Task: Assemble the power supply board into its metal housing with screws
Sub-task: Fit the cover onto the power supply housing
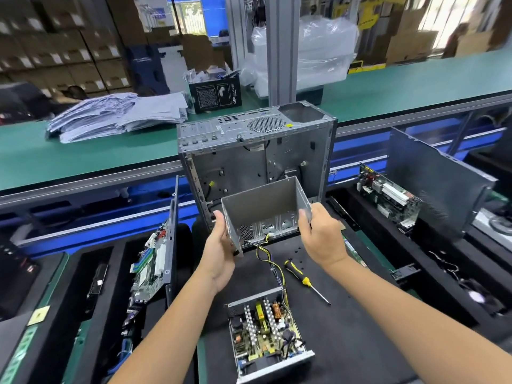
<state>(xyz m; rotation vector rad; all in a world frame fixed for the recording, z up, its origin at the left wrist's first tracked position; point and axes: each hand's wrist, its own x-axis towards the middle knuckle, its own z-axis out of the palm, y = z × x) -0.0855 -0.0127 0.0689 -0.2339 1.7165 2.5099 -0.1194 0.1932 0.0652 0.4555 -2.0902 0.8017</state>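
Note:
A grey U-shaped metal housing cover (260,206) hangs above the black mat, open side up and facing me. My left hand (220,249) grips its left wall and my right hand (318,236) grips its right wall. Black and yellow wires (273,263) trail from under the cover down to the power supply board (264,332). The board sits in its metal base tray on the mat, close to me. A black and yellow screwdriver (303,279) lies on the mat to the right of the wires.
An open computer case (257,151) stands upright behind the cover. A motherboard panel (158,261) leans at the left; another board (388,194) and a side panel (437,176) stand at the right. Beyond, a green conveyor (83,153) carries a stack of bags and a black box.

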